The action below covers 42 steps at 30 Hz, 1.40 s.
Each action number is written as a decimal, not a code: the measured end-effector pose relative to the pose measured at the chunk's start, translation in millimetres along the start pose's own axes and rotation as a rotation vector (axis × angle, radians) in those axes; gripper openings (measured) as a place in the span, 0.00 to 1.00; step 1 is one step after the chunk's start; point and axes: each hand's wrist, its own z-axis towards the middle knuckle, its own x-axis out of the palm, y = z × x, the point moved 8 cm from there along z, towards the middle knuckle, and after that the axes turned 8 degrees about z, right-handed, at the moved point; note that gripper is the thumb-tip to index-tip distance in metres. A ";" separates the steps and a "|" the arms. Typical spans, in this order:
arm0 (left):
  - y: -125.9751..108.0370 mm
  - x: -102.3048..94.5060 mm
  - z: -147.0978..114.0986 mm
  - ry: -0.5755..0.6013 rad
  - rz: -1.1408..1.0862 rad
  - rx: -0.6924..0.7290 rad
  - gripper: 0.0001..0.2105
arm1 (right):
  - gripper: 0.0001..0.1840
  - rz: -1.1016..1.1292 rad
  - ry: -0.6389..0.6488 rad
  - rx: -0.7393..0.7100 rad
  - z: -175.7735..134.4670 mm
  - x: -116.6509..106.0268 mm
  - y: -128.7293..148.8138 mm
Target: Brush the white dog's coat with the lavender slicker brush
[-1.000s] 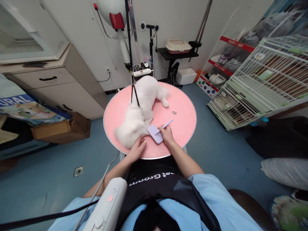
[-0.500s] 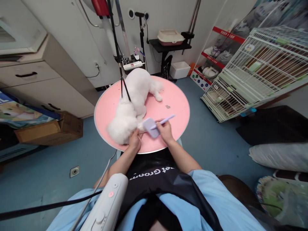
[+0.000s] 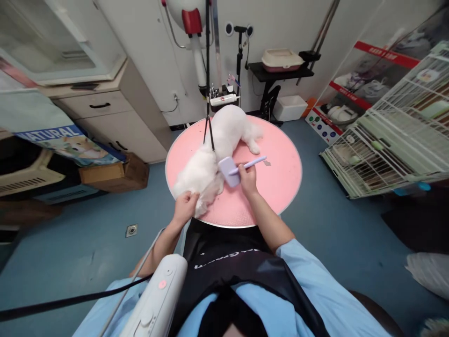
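A white fluffy dog lies on a round pink grooming table, its head end toward me at the near left. My left hand is closed on fur at that head end, thumb and fingers pinched together; which part of the head they hold is hidden. A pale purple slicker brush is in my right hand, gripped by the handle, which points to the right. The brush head is beside the dog's chest and front leg; whether it touches fur I cannot tell. A black strap runs down to the dog's neck.
A white device with a cable hangs close to my left forearm. Behind the table are a tool holder with a white tube and a black stand. Cabinets and a cardboard box are at left, wire cages at right.
My left hand has shifted from beside the dog's front leg to fur at its head. The brush has moved up and back from the leg toward the chest. The view has turned left.
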 end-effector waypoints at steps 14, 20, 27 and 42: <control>-11.5 -23.5 48.6 0.076 0.110 0.141 0.20 | 0.13 -0.001 0.076 -0.103 9.2 40.9 11.3; 1.7 -17.7 50.8 0.151 0.028 0.133 0.21 | 0.15 -0.079 0.345 0.010 3.1 63.5 3.1; 32.2 -17.9 58.7 0.232 -0.023 0.014 0.20 | 0.13 -0.093 0.227 -0.018 -10.0 49.4 -5.6; 4.4 -10.6 35.5 0.200 -0.002 0.054 0.19 | 0.15 -0.104 0.009 -0.095 -3.5 30.9 10.7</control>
